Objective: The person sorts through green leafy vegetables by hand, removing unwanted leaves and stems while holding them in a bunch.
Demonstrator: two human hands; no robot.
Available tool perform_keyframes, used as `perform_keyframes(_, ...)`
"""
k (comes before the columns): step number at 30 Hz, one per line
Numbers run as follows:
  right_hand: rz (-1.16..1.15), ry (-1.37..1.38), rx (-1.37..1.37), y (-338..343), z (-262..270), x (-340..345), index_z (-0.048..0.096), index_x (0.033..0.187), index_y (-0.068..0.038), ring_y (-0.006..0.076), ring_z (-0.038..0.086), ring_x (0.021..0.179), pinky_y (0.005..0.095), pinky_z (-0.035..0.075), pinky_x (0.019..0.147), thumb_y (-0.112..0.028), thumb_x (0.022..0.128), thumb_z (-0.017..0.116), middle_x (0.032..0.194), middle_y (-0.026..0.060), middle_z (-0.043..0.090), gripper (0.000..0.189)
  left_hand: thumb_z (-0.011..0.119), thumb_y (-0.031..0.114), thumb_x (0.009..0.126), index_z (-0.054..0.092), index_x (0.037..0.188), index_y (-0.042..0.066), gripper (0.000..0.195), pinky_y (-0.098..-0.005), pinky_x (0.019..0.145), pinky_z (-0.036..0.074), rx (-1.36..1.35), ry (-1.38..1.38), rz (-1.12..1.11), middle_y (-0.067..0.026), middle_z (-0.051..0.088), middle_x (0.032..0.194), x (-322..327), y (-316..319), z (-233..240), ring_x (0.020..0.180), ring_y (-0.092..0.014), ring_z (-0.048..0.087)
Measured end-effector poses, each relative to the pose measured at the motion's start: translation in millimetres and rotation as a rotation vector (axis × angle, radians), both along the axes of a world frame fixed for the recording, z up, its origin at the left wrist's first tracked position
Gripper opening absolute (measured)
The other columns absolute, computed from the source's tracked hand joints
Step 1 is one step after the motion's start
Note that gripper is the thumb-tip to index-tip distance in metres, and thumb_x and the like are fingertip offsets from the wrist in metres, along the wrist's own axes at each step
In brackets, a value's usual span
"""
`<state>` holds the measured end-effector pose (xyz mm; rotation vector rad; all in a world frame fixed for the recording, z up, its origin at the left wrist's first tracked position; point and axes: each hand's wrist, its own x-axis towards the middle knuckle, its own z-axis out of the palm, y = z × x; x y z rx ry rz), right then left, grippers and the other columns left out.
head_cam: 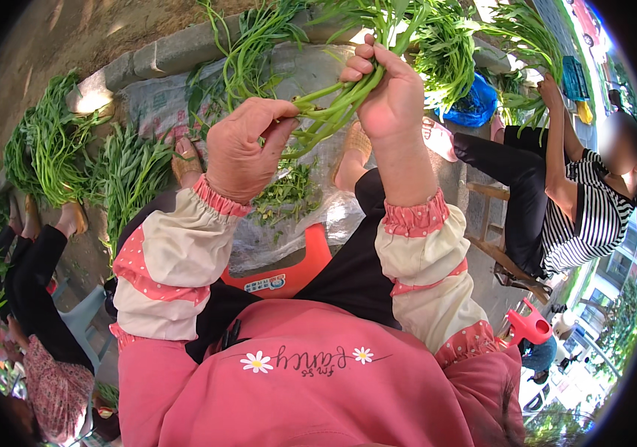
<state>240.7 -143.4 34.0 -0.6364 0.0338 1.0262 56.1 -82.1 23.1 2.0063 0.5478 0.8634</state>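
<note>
My right hand (391, 92) grips a bunch of long-stemmed leafy greens (352, 98), which look like water spinach. Their leaves rise past the top of the view, and the cut stem ends bend down to the left. At those ends, my left hand (254, 142) pinches a stem between thumb and forefinger; the exact contact is partly hidden by the fingers. Below the hands, loose leaves and trimmings (288, 195) lie on a plastic woven sheet (251, 237) between my feet.
Piles of greens lie by the kerb (170, 53), with a heap (134, 167) at left. A blue plastic bag (472, 103) is to the right. A red plastic stool (313, 251) shows under me. A person in a striped top (586, 207) holds greens; other seated people are at left.
</note>
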Motion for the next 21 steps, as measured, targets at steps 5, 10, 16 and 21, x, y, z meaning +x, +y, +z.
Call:
perform_keyframes(5, -0.002, 0.012, 0.018, -1, -2, 2, 0.046, 0.102, 0.004, 0.0155, 0.043, 0.067, 0.0295, 0.04, 0.062, -0.005, 0.088, 0.047, 0.08, 0.0073, 0.049, 0.016, 0.065, -0.003, 0.073, 0.062, 0.087, 0.003, 0.015, -0.0247, 0.059, 0.048, -0.042, 0.019, -0.033, -0.0078, 0.061, 0.077, -2, 0, 5, 0.064, -0.016, 0.061)
perform_keyframes(10, -0.006, 0.036, 0.005, -1, -3, 4, 0.049, 0.099, 0.001, 0.0167, 0.045, 0.066, 0.0314, 0.04, 0.061, -0.005, 0.087, 0.049, 0.079, 0.0075, 0.051, 0.014, 0.059, -0.004, 0.074, 0.059, 0.085, 0.002, 0.012, -0.0242, 0.058, 0.047, -0.125, 0.054, -0.017, -0.0061, 0.059, 0.075, -1, -1, 4, 0.062, -0.013, 0.058)
perform_keyframes(16, 0.036, 0.053, 0.042, -3, -8, 7, 0.05, 0.098, -0.001, 0.017, 0.045, 0.065, 0.0318, 0.04, 0.059, -0.005, 0.086, 0.05, 0.079, 0.0077, 0.052, 0.013, 0.051, 0.002, 0.08, 0.055, 0.085, 0.004, 0.006, -0.0208, 0.056, 0.042, -1.034, -0.21, -0.145, -0.0012, 0.057, 0.076, -7, 11, -2, 0.062, -0.007, 0.051)
perform_keyframes(21, 0.047, 0.039, 0.07, -4, -8, 9, 0.049, 0.099, -0.001, 0.0169, 0.046, 0.064, 0.0316, 0.04, 0.059, -0.005, 0.086, 0.05, 0.079, 0.0076, 0.052, 0.014, 0.057, 0.011, 0.083, 0.057, 0.09, 0.002, 0.011, -0.024, 0.06, 0.044, -0.936, -0.058, -0.15, -0.0045, 0.06, 0.083, -10, 19, -2, 0.068, -0.011, 0.055)
